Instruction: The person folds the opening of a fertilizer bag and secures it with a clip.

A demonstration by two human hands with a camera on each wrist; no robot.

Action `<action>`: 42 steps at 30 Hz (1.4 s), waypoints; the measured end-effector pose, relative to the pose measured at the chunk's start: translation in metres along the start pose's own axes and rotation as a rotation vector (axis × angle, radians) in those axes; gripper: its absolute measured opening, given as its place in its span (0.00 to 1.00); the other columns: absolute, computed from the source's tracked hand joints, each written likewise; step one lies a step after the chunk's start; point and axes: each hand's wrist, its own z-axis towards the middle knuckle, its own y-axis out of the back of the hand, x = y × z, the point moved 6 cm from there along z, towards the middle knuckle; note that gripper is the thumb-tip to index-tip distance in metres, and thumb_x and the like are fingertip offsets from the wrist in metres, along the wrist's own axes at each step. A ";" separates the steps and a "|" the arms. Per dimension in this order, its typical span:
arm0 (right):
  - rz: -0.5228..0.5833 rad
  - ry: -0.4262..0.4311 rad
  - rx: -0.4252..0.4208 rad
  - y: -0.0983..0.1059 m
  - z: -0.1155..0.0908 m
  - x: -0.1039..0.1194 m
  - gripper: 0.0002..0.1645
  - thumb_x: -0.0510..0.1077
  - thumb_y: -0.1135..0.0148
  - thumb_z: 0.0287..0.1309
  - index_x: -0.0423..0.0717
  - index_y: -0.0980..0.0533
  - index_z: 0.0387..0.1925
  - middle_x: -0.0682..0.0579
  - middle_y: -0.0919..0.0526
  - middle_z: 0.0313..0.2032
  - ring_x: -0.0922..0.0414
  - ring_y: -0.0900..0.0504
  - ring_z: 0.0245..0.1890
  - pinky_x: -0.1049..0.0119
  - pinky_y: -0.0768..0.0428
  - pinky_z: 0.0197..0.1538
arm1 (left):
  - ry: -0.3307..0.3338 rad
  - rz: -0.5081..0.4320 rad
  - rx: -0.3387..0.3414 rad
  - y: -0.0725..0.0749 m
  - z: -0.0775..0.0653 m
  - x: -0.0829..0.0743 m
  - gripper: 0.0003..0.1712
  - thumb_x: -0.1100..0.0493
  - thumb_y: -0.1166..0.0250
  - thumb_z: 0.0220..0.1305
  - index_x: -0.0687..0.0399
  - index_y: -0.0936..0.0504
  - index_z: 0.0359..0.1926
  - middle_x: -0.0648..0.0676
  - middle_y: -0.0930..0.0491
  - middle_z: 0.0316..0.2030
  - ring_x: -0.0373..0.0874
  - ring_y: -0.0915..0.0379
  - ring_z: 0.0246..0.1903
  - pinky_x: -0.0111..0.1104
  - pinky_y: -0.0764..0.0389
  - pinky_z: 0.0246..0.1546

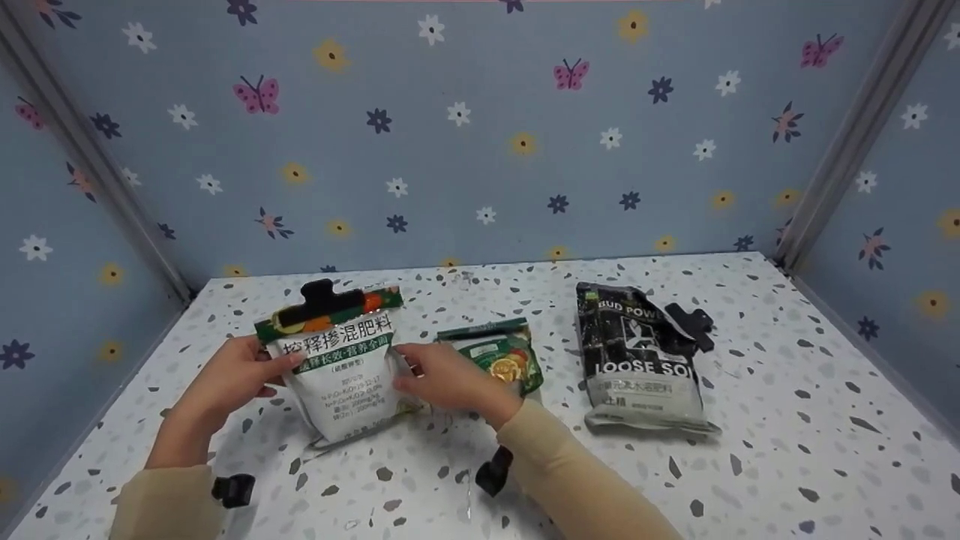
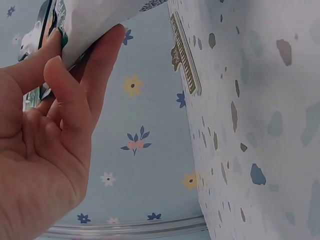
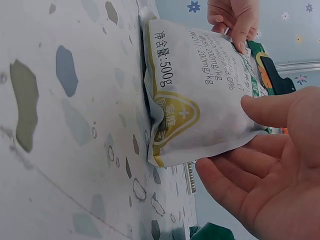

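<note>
A white fertilizer bag (image 1: 349,386) with green print stands tilted on the left side of the table, its lower edge at or close to the tabletop. A black bag clip (image 1: 324,298) sits across its colourful top strip. My left hand (image 1: 236,371) pinches the bag's left edge near the top, thumb in front. On the opposite edge, my right hand (image 1: 446,375) grips with the thumb on the front and fingers behind, as the right wrist view shows on the bag (image 3: 200,100). The bag's back is hidden in the head view.
Just right of the hands lies a green pouch (image 1: 517,352), partly covered by the right hand. Farther right is a black and grey soil bag (image 1: 637,375) with a black clip (image 1: 688,328) at its upper right. A patterned wall (image 1: 480,165) closes the back.
</note>
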 end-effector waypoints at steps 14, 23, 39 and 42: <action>0.054 -0.018 0.036 -0.004 0.002 -0.005 0.33 0.47 0.41 0.71 0.49 0.36 0.73 0.50 0.23 0.62 0.57 0.24 0.61 0.64 0.27 0.60 | 0.120 -0.006 0.049 0.000 0.006 0.019 0.31 0.44 0.34 0.67 0.70 0.28 0.50 0.58 0.20 0.42 0.43 0.23 0.35 0.37 0.20 0.39; 0.014 -0.013 0.043 -0.010 0.001 -0.004 0.29 0.47 0.40 0.70 0.52 0.31 0.70 0.53 0.24 0.64 0.56 0.24 0.61 0.63 0.27 0.61 | 0.203 -0.059 0.070 -0.004 0.010 0.035 0.30 0.47 0.33 0.67 0.71 0.27 0.53 0.51 0.17 0.33 0.40 0.22 0.30 0.31 0.21 0.31; 0.017 -0.035 0.066 -0.015 -0.002 -0.003 0.24 0.50 0.42 0.71 0.57 0.26 0.66 0.58 0.25 0.64 0.56 0.29 0.65 0.59 0.30 0.64 | 0.316 0.023 0.095 -0.005 0.008 0.053 0.30 0.42 0.32 0.64 0.69 0.18 0.43 0.53 0.15 0.24 0.43 0.21 0.22 0.32 0.27 0.25; 0.007 -0.032 0.062 -0.015 -0.002 -0.003 0.24 0.50 0.42 0.71 0.57 0.26 0.66 0.58 0.25 0.64 0.56 0.30 0.66 0.59 0.32 0.66 | 0.322 0.017 0.091 -0.004 0.007 0.055 0.30 0.41 0.32 0.64 0.69 0.18 0.43 0.53 0.15 0.24 0.43 0.19 0.23 0.32 0.26 0.26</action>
